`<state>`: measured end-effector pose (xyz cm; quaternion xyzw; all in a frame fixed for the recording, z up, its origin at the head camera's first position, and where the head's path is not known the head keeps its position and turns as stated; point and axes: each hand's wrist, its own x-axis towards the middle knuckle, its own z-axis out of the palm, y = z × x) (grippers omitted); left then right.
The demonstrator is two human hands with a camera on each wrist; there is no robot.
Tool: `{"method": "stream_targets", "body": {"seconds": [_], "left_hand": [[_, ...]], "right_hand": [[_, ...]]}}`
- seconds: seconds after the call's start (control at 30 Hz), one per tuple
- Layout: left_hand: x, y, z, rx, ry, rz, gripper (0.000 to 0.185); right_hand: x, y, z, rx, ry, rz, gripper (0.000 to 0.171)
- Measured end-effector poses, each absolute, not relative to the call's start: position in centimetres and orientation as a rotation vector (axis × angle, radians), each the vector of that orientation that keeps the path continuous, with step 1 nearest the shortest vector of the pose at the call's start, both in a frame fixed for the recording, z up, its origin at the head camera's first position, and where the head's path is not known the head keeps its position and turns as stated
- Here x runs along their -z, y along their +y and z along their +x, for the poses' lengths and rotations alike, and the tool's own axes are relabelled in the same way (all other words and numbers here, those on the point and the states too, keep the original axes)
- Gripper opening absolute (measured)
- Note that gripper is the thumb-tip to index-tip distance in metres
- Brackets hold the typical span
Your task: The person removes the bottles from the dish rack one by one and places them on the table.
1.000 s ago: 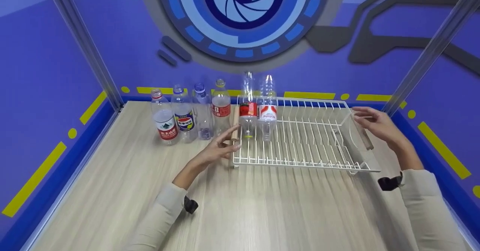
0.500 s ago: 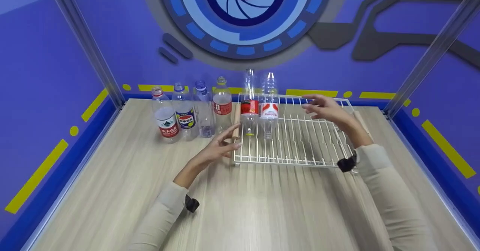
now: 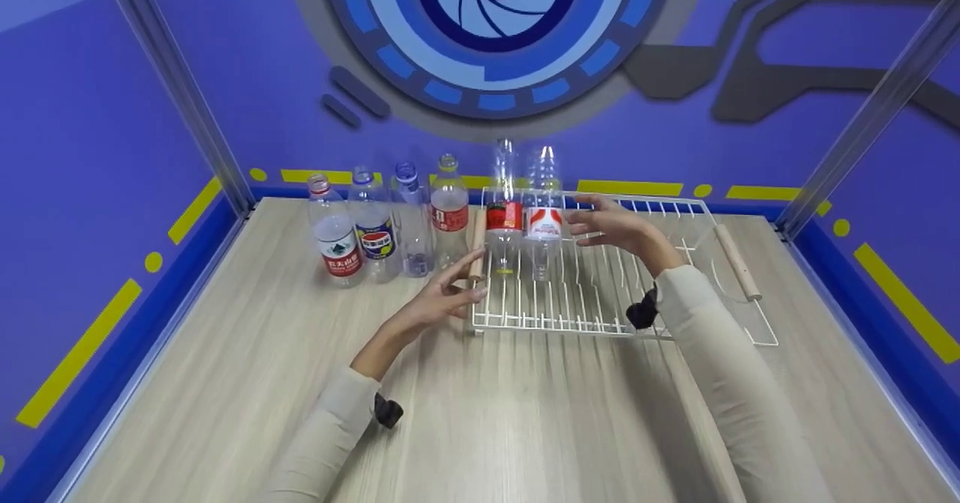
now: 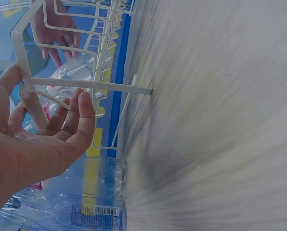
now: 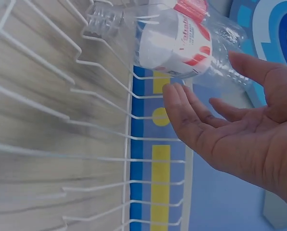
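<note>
A white wire dish rack [image 3: 600, 330] with wooden handles stands on the table. My left hand [image 3: 435, 304] holds its left end by the wooden handle [image 4: 35, 109], with the thumb on the frame's corner and the fingers curled beneath. Two clear plastic bottles stand neck down in the rack's left part: one bottle with a red label [image 3: 504, 216], and beside it a bottle with a red-and-white label [image 3: 544, 223]. Close to the right of the latter is my right hand [image 3: 619, 225], fingers spread and fairly straight, holding nothing. In the right wrist view, the fingertips [image 5: 173, 91] appear just short of the label.
Left of the rack, several bottles stand upright without caps, among them a white-and-red-labelled bottle [image 3: 341, 251], a blue-labelled bottle [image 3: 375, 240] and a red-labelled bottle [image 3: 449, 218]. The rack's right wooden handle [image 3: 739, 263] sticks up. Blue walls [image 3: 225, 75] enclose the table.
My right hand has left the rack's right handle and moved left across the rack to the bottle with the red-and-white label. My left hand has kept its place on the rack's left end.
</note>
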<state>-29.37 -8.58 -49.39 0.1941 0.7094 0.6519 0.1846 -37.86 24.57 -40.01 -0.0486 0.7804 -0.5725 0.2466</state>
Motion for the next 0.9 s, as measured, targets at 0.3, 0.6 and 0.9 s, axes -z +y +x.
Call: {"method": "stream_targets", "body": {"seconds": [0.3,0.6,0.9], "left_hand": [[49.3,-8.4,-29.4,-1.831,2.002,0.532,0.073],[49.4,-8.4,-29.6,-1.812,2.020,0.597,0.073],[49.3,-8.6,-29.5,-1.822,2.001,0.563,0.074]], "right_hand": [[40.9,22.7,-38.3,1.469,2.110,-0.082,0.085],[41.4,21.6,-38.7,1.344,2.108,-0.041,0.091],[41.1,21.9,-38.7,1.268,2.130,-0.057,0.092]]}}
